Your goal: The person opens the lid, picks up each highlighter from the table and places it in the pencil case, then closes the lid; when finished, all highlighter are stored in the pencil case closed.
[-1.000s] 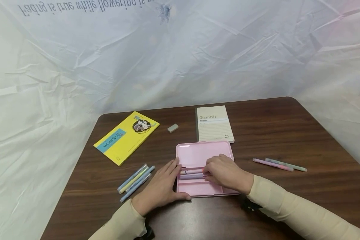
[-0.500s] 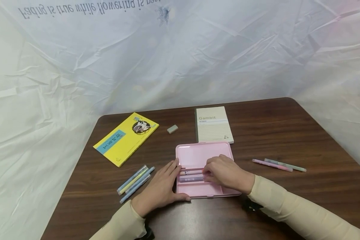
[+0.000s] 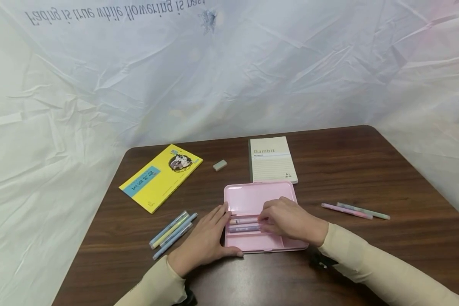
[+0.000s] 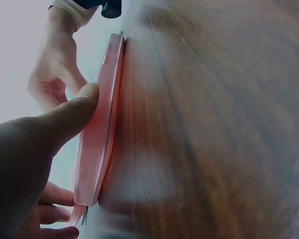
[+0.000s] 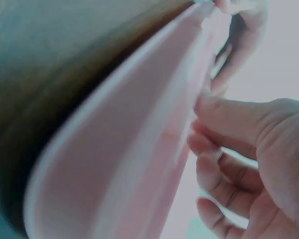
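A pink pencil case [image 3: 255, 243] lies with its lid raised on the dark wooden table. My left hand [image 3: 205, 239] rests spread round its near left corner, the thumb along the front edge and the fingertips against the left side. In the case's middle section lie a pale pen with an orange-pink end [image 3: 242, 221] and a purple pen [image 3: 245, 229]. My right hand [image 3: 288, 221] reaches into the case with curled fingers and pinches at the right ends of these pens. Its fingertips cover them, so which pen it pinches is unclear. Thumb and fingers of the right hand [image 5: 269, 149] nearly meet in the right wrist view.
Left of the case are several blue and yellow pens [image 3: 173, 233]. Behind these lie a yellow booklet [image 3: 164, 180] and a grey eraser [image 3: 219, 165]. A cream notebook [image 3: 273, 159] touches or nearly touches the lid. Pink [image 3: 346, 211] and green [image 3: 367, 211] pens lie to the right.
Both hands stay at the case. The purple pen has turned slightly, so its printed label shows more clearly. The head view has shifted a little.
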`<state>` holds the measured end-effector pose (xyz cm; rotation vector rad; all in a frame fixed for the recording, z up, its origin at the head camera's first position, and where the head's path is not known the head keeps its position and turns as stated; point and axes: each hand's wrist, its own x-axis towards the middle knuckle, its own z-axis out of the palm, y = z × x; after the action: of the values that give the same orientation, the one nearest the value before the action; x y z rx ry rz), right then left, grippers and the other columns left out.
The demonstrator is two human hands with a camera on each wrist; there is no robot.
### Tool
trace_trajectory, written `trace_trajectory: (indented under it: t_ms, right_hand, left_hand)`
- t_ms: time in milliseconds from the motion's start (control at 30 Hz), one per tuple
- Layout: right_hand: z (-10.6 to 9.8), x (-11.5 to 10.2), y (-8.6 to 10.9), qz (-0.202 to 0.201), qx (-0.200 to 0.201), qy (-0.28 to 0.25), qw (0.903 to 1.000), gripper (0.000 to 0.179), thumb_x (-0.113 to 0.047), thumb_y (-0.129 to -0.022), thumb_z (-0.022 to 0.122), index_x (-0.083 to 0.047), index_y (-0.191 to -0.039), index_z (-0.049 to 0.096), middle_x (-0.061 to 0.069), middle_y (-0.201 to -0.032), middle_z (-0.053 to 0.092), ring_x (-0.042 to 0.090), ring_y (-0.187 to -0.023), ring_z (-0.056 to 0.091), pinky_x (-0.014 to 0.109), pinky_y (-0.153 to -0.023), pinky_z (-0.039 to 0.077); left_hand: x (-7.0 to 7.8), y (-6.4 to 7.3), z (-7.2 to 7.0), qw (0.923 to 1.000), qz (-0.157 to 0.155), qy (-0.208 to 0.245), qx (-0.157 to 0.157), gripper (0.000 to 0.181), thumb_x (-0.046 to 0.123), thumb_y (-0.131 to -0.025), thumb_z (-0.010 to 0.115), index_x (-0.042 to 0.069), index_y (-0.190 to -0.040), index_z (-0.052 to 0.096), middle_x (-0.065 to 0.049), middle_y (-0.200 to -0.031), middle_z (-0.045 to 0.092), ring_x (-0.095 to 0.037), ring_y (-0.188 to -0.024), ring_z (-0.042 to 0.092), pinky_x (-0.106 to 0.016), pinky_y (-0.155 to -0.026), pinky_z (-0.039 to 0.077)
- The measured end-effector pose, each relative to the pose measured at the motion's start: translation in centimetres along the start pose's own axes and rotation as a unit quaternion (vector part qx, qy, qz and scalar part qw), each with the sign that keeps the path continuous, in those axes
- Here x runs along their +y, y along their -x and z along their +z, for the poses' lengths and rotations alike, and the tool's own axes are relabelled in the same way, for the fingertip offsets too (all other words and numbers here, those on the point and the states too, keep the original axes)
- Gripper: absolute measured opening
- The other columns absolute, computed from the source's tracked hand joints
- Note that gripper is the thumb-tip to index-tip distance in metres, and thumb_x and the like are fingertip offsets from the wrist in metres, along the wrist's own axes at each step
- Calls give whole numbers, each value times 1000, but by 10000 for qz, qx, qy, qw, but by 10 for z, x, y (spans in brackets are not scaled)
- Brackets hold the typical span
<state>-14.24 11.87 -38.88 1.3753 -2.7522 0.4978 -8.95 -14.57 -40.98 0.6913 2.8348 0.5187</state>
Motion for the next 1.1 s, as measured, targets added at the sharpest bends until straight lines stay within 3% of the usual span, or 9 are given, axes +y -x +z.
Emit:
trace_trajectory:
  t_ms: [267,433,600,833,1100]
  right_hand:
    - [-32,21,28,-326,868,-617,9938,17,-18,-83,82,-15,-99,78,-6,-93,69,8,-78,61,24,-68,51]
    - [-51,40,67,-63,1670,-578,9842,31,-9,-75,86,-20,-103,77,-11,-97,67,5,-78,60,16,-67,47]
    - [-61,57,108,551,2148,-352,9745,40,-2,-69,88,-19,-103,76,-9,-98,67,-2,-73,56,12,-61,43]
    - [-64,77,156,1662,1917,172,9671,41,-6,-72,87,-16,-110,75,-5,-102,67,-5,-75,54,16,-58,43]
    - [-61,97,191,2419,1579,346,9567,38,-18,-78,85,-14,-114,75,1,-104,69,-2,-77,53,25,-56,43]
  left_hand:
    - [0,1,0,10000,25,-4,11,110,74,-75,70,4,-153,37,-14,-165,20,-34,-149,23,-54,-116,28]
    - [0,0,1,10000,1,5,1,110,72,-75,72,3,-153,37,-13,-165,20,-34,-149,23,-54,-116,28]
    - [1,1,2,9999,-108,32,-99,111,74,-74,71,5,-154,36,-10,-165,19,-33,-150,22,-54,-117,27]
    - [0,2,4,9999,-98,-43,-36,111,75,-74,69,4,-153,37,-11,-165,20,-33,-150,22,-55,-116,28]
    - [-1,2,4,9999,-49,-95,5,111,76,-74,69,4,-153,38,-12,-165,21,-34,-150,23,-55,-116,28]
